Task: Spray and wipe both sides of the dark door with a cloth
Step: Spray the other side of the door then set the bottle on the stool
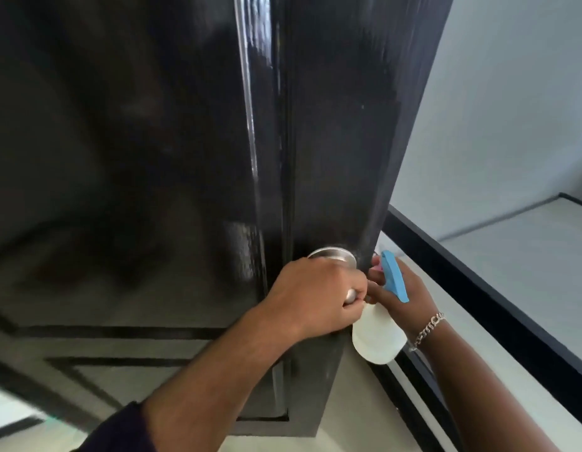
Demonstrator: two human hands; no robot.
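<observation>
The glossy dark door (159,151) fills most of the view, its free edge running down the right of centre. My left hand (315,295) grips the silver door knob (319,254) near that edge. My right hand (404,295), with a chain bracelet on its wrist, holds a white spray bottle (377,337) with a blue trigger head (394,275) just beyond the door's edge. A bit of pink shows by the fingers at the trigger. No cloth is in view.
A pale wall (511,109) stands to the right of the door. A black skirting band (479,288) runs along a light floor (527,249). The door's lower panels reflect the floor.
</observation>
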